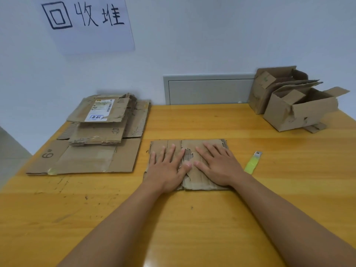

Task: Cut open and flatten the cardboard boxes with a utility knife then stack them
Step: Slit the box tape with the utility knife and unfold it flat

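A flattened brown cardboard box (pixel 200 182) lies on the wooden table (pixel 192 122) in the middle. My left hand (pixel 167 168) presses flat on its left half, fingers spread and straight. My right hand (pixel 217 166) presses flat on its right half, thumb tips nearly meeting. A yellow-green utility knife (pixel 252 163) lies on the table just right of my right hand, untouched. A stack of flattened boxes (pixel 100 132) sits at the back left. Two open, unflattened boxes (pixel 296 108) stand at the back right.
A white sheet with handwritten characters (pixel 86 22) hangs on the wall above the stack. A grey wall panel (pixel 208 91) sits behind the table's far edge. The table's left edge runs diagonally past the stack.
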Tool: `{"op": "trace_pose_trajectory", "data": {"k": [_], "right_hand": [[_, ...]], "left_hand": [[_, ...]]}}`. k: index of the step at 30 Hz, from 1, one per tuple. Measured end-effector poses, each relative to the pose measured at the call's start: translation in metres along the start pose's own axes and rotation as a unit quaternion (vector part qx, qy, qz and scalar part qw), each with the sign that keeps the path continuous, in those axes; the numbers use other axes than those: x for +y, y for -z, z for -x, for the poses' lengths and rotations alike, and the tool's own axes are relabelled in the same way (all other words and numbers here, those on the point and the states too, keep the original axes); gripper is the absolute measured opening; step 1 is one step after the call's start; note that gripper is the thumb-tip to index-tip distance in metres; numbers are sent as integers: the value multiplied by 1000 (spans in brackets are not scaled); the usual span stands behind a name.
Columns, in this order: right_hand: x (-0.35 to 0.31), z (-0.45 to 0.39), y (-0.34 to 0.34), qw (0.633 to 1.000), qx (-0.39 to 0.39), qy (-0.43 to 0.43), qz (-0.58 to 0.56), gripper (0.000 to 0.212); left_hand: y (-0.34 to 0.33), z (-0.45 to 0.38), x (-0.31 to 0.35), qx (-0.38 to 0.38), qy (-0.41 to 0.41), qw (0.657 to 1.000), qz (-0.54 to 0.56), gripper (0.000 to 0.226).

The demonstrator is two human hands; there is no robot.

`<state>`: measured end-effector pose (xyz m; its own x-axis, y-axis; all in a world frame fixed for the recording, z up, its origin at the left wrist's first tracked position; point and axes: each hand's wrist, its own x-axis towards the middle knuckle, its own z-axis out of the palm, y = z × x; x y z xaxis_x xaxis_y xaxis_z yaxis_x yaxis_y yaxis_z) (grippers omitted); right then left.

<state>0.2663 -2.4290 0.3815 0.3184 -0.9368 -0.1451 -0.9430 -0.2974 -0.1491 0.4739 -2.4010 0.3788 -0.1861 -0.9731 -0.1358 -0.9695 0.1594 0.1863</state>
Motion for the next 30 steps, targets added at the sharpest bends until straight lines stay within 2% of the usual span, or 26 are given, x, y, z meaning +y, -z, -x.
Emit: {"op": "trace_pose_trajectory", "data": {"k": [4,7,12,15,18,20,22,24,26,28,30], "right_hand": [[0,-4,-6,1000,-1,-9,-4,73],[-3,-1,-3,999,-6,-26,-18,73],[-22,20,12,995,-24,-92,-8,72],[-32,41,23,992,-14,-113,50,63],[-47,66,26,994,-6,-99,51,52],[-59,82,22,997,4,-60,47,46],[-62,88,17,999,17,-24,38,42],[-56,80,15,998,57,-25,-3,39],[-43,62,12,992,99,-45,-65,38],[-35,42,6,991,71,-55,-101,49],[-34,30,-1,994,19,-52,-98,59]], "left_hand": [[1,-1,-1,0,-4,1000,-6,81],[5,1,-4,38,-29,999,6,86],[34,-6,-5,107,-47,989,-87,89],[41,-7,2,100,-2,991,-94,70],[31,-4,9,73,23,997,-18,44],[21,-1,14,44,23,998,37,48],[12,1,19,20,18,999,32,61],[3,5,21,31,11,999,-10,70],[-3,7,22,65,-6,997,-33,70],[-4,7,23,68,-30,997,-18,64],[-5,7,23,40,-36,998,11,61]]}}
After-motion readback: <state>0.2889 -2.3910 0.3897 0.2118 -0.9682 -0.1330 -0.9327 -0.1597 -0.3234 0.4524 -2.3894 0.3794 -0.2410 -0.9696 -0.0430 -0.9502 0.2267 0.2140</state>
